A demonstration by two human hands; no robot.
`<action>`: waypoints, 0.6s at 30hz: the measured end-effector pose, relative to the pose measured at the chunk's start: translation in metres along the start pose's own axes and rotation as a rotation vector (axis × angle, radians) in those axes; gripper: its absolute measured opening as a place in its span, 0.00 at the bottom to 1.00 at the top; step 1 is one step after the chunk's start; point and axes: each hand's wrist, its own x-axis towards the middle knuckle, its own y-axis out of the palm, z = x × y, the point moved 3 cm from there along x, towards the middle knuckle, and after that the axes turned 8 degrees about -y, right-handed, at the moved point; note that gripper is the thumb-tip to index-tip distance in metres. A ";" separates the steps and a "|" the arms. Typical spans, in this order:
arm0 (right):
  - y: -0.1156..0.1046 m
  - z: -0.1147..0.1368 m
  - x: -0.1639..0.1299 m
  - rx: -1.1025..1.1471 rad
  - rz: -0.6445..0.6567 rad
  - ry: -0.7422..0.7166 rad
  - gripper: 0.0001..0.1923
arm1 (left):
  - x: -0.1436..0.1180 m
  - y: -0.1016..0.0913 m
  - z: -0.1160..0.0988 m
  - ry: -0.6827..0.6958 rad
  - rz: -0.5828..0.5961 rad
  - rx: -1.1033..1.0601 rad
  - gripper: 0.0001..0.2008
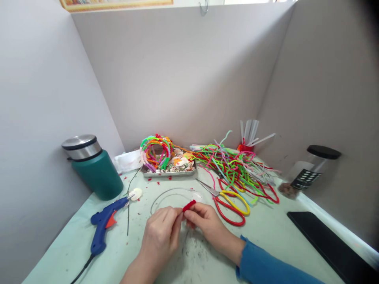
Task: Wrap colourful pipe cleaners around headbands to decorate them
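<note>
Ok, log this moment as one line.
left hand: pinching red pipe cleaner | right hand: pinching same piece | glue gun: lying left | scissors: lying right

Pale green table (266,236): glue gun (104,225), scissors (227,203), steel tray (168,170), teal flask (91,165), black slab (328,244).

Left hand (161,232) and right hand (207,223) close together above table (266,232), fingertips pinching short red pipe cleaner (188,206). Thin wire hoop (166,196) just behind hands. Blue glue gun (104,223) lying to left, green flask (93,167) beyond. Red-handled scissors (227,207) to right, beside loose pile of pipe cleaners (237,167). Metal tray (168,167) of shells at rear centre.
</note>
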 end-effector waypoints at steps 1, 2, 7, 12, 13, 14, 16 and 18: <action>0.000 -0.001 0.000 0.029 -0.019 0.015 0.12 | 0.000 0.000 -0.001 0.002 0.016 -0.015 0.05; -0.001 -0.002 0.001 0.060 -0.032 0.026 0.12 | 0.001 0.001 -0.001 0.003 0.027 -0.028 0.06; 0.000 -0.004 0.000 0.207 -0.049 0.072 0.12 | 0.003 0.004 -0.003 -0.046 0.071 -0.113 0.05; -0.001 -0.007 0.000 0.264 -0.058 0.102 0.12 | 0.002 0.007 0.001 -0.196 0.109 -0.171 0.03; -0.002 -0.007 0.001 0.275 -0.060 0.105 0.13 | 0.001 0.007 0.001 -0.219 0.114 -0.173 0.03; -0.002 -0.007 0.001 0.284 -0.062 0.108 0.13 | 0.001 0.008 0.002 -0.239 0.115 -0.168 0.03; -0.003 -0.008 0.001 0.289 -0.067 0.109 0.13 | 0.001 0.009 0.004 -0.257 0.102 -0.151 0.04; -0.004 -0.009 0.002 0.284 -0.070 0.112 0.13 | 0.002 0.008 0.004 -0.243 0.077 -0.150 0.05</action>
